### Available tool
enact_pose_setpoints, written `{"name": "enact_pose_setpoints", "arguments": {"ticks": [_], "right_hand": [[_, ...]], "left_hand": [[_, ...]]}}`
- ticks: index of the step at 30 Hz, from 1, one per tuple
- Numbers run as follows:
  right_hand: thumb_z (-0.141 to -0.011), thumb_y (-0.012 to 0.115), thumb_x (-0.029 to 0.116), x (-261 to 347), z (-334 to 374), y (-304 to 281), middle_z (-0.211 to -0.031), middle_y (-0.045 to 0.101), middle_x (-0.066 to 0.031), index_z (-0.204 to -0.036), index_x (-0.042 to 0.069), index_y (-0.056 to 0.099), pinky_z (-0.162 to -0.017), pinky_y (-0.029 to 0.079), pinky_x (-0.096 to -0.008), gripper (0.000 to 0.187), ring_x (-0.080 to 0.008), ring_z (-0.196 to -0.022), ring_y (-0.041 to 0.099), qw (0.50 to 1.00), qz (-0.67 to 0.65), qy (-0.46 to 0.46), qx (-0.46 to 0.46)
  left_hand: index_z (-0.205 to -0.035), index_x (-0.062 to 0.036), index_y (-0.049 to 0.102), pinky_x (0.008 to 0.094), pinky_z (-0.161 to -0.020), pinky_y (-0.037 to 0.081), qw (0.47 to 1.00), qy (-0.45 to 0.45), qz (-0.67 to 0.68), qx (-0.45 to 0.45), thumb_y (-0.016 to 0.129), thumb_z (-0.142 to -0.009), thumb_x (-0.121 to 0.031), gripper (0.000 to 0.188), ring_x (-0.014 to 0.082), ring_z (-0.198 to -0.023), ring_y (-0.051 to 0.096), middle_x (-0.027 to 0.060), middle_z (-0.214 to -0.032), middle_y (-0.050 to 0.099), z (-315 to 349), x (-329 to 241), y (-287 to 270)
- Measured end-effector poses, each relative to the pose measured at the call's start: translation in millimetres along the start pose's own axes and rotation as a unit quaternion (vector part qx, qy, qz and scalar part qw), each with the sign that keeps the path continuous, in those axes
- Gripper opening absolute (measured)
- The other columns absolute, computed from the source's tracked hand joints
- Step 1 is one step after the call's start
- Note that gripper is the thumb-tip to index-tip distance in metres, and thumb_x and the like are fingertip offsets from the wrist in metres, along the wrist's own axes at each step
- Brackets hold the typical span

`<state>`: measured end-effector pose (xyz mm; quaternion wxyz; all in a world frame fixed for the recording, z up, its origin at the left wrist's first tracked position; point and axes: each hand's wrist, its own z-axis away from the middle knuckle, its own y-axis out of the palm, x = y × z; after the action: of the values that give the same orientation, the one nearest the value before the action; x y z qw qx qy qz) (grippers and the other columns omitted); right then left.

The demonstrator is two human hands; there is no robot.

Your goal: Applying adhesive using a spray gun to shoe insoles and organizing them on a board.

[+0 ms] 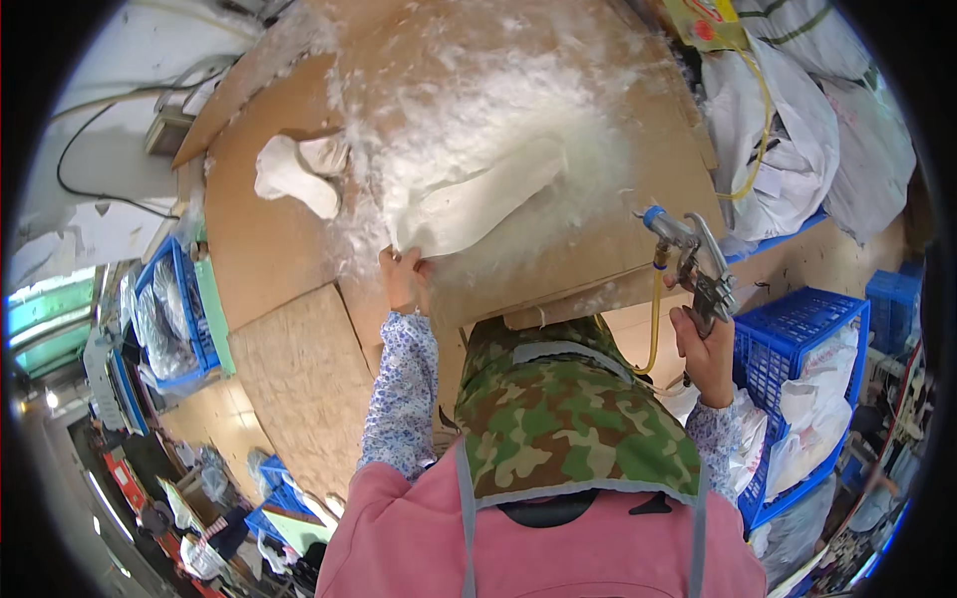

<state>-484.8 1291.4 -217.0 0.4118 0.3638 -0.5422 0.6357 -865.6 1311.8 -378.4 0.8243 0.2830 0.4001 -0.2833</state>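
On the white-dusted board, a long white piece lies pinched at its near end by the left hand, the right hand gripping a spray gun, seemingly for coating, the next pass calling for steady aim.

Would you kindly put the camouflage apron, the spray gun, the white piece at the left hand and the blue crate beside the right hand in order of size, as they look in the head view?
1. Camouflage apron
2. Blue crate
3. White piece
4. Spray gun
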Motion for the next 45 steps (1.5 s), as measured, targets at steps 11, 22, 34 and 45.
{"name": "enact_pose_setpoints", "arguments": {"ticks": [11,22,34,45], "right_hand": [[-0.083,0.062,0.003,35.9,-21.4,50.7,-0.070,0.049,-0.0051,-0.111,-0.001,0.057,-0.055,0.038,-0.0292,0.029,-0.0151,-0.060,0.042,0.985,0.100,-0.049,0.131],[-0.083,0.061,0.003,35.8,-32.7,51.6,-0.068,0.052,-0.0076,-0.108,-0.003,0.057,-0.054,0.038,-0.0319,0.026,-0.0184,-0.057,0.044,0.984,0.165,0.010,0.065],[-0.086,0.057,0.003,37.6,-54.0,71.7,-0.095,0.062,-0.0180,-0.111,-0.002,0.052,-0.073,0.046,-0.0350,0.026,-0.0294,-0.082,0.059,0.987,0.129,-0.060,0.073],[-0.085,0.056,0.001,44.8,-48.7,67.2,-0.097,0.063,-0.0166,-0.113,-0.003,0.049,-0.075,0.046,-0.0340,0.029,-0.0290,-0.086,0.060,0.982,0.158,-0.039,0.098]], "left_hand": [[-0.115,-0.0058,0.059,0.0444,-0.102,0.034,0.744,0.472,-0.460,0.108,0.049,-0.076,0.003,0.042,0.0348,-0.117,0.047,0.0144,-0.124,0.053,35.1,-10.1,52.8],[-0.136,-0.0246,0.046,0.0638,-0.108,0.009,0.635,0.445,-0.579,0.253,0.058,-0.083,-0.019,0.054,0.0395,-0.140,0.012,0.0184,-0.151,0.018,5.7,40.9,151.5],[-0.135,-0.0255,0.048,0.0646,-0.106,0.009,0.658,0.440,-0.565,0.234,0.059,-0.083,-0.020,0.054,0.0394,-0.140,0.012,0.0245,-0.150,0.016,7.7,44.4,152.4],[-0.134,-0.0260,0.049,0.0640,-0.107,0.009,0.666,0.436,-0.561,0.228,0.059,-0.083,-0.019,0.053,0.0407,-0.140,0.012,0.0259,-0.149,0.016,10.4,41.9,151.5]]}}
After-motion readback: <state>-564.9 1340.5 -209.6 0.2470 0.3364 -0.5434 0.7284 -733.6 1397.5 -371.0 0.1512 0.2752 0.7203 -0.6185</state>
